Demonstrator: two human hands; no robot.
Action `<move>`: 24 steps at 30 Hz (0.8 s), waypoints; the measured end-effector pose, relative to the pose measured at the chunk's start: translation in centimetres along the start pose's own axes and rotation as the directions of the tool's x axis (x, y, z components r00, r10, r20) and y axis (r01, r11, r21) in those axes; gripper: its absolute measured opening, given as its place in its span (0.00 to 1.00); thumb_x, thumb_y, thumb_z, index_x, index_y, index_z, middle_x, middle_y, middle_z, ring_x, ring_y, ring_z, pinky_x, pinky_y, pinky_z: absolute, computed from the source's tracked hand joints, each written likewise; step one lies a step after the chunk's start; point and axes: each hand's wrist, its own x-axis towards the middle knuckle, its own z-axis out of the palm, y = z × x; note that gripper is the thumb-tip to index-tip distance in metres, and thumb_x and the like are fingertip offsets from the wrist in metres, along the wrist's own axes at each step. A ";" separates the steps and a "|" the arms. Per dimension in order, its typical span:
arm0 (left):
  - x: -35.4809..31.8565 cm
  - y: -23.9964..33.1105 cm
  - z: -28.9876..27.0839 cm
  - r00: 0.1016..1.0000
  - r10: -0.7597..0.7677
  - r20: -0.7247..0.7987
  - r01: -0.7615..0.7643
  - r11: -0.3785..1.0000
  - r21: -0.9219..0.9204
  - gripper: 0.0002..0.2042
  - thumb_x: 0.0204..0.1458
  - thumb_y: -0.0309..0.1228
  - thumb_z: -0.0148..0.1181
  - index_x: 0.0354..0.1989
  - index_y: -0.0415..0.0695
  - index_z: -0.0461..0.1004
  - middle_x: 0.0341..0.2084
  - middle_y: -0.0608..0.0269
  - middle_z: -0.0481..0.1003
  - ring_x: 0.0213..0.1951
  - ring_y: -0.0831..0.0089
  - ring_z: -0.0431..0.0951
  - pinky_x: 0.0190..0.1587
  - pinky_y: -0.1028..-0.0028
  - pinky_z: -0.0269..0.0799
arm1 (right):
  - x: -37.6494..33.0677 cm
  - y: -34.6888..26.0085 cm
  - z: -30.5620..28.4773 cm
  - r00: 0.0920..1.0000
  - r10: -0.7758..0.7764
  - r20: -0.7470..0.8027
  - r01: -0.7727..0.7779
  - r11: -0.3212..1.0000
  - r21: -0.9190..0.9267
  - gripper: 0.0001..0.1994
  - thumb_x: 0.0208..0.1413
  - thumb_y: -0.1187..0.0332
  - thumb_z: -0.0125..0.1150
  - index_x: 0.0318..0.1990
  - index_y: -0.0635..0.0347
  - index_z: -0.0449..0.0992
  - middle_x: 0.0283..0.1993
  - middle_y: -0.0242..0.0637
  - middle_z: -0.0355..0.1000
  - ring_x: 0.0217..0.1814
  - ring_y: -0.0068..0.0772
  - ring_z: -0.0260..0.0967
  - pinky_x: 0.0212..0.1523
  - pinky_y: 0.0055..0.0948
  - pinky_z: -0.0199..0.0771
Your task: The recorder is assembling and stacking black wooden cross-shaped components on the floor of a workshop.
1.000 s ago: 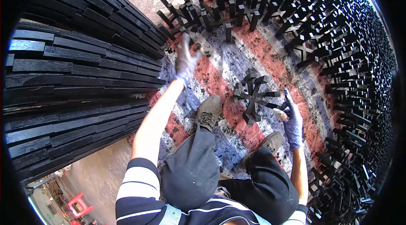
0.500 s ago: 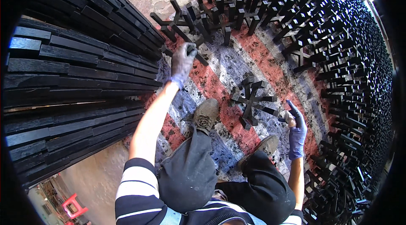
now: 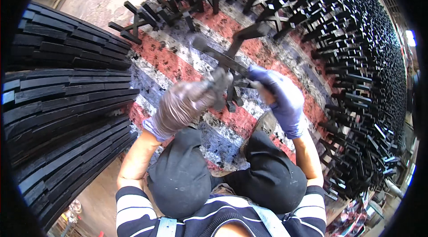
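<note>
Raised above the floor in front of me is a black wooden cross-shaped stand [image 3: 228, 62], with short upright legs at its arm ends. My left hand [image 3: 185, 101], in a dirty purple glove, closes its fingers at the near-left side of the stand; motion blurs its fingertips. On the right, my right hand [image 3: 281, 101], gloved in purple, grips the end of one arm with fingers curled over it. The left hand hides part of the stand's near-left arm.
A red, white and blue striped sheet [image 3: 167, 61] with black specks covers the floor. Long stacks of black wooden pieces [image 3: 71, 87] line the left. Many similar black stands [image 3: 356, 54] crowd the far side and right. My knees [image 3: 180, 172] are bent below the hands.
The cross-shaped stand has come up off the floor into both hands. My left hand has moved down from the far left toward it; my right hand has moved inward. The view has shifted.
</note>
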 end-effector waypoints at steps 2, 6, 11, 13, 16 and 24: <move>-1.4 -1.7 2.5 0.948 -0.258 -0.185 0.151 0.880 -0.451 0.34 0.41 0.33 0.59 0.60 0.49 0.53 0.55 0.58 0.60 0.48 0.61 0.69 0.47 0.69 0.68 | -1.5 0.4 -1.4 0.980 0.146 -0.137 -0.147 0.989 0.004 0.12 0.47 0.77 0.57 0.42 0.63 0.71 0.42 0.39 0.72 0.42 0.31 0.71 0.43 0.26 0.70; -4.4 -4.3 7.8 0.887 -0.379 0.262 0.461 0.726 -0.510 0.42 0.37 0.32 0.66 0.62 0.47 0.46 0.59 0.55 0.52 0.56 0.63 0.59 0.56 0.69 0.60 | -4.5 0.4 -2.2 0.878 0.410 -0.249 -0.301 0.875 0.379 0.10 0.48 0.81 0.56 0.40 0.66 0.70 0.43 0.43 0.72 0.44 0.30 0.70 0.45 0.27 0.70; -6.5 -3.9 13.5 0.800 -0.485 0.353 0.595 0.571 -0.566 0.33 0.33 0.31 0.68 0.52 0.45 0.61 0.47 0.57 0.67 0.50 0.66 0.66 0.53 0.71 0.63 | -5.4 0.6 -0.6 0.976 0.209 -0.066 -0.200 0.973 0.119 0.11 0.48 0.80 0.57 0.40 0.66 0.69 0.43 0.44 0.71 0.45 0.35 0.70 0.45 0.30 0.70; -6.7 -2.9 14.0 0.864 -0.466 0.191 0.486 0.669 -0.563 0.30 0.34 0.32 0.67 0.50 0.45 0.64 0.42 0.56 0.70 0.45 0.64 0.71 0.48 0.71 0.67 | -5.0 0.4 -0.3 0.981 0.172 0.086 -0.169 0.985 -0.039 0.14 0.45 0.76 0.60 0.42 0.62 0.70 0.43 0.40 0.72 0.43 0.36 0.71 0.43 0.29 0.70; -7.5 -2.2 14.3 0.785 -0.532 0.318 0.614 0.594 -0.520 0.33 0.34 0.36 0.68 0.52 0.44 0.60 0.43 0.53 0.68 0.46 0.61 0.69 0.47 0.69 0.66 | -5.2 2.7 0.9 0.951 0.141 0.274 -0.123 0.989 -0.084 0.15 0.46 0.71 0.58 0.44 0.60 0.70 0.41 0.42 0.71 0.41 0.40 0.70 0.41 0.30 0.69; -10.0 -3.8 13.4 0.837 -0.516 0.182 0.542 0.736 -0.405 0.42 0.29 0.46 0.70 0.52 0.39 0.55 0.44 0.52 0.62 0.48 0.59 0.64 0.52 0.67 0.61 | -3.3 3.9 3.1 0.900 0.158 0.407 -0.070 0.972 -0.224 0.19 0.46 0.62 0.54 0.49 0.45 0.69 0.51 0.30 0.67 0.59 0.44 0.56 0.56 0.42 0.51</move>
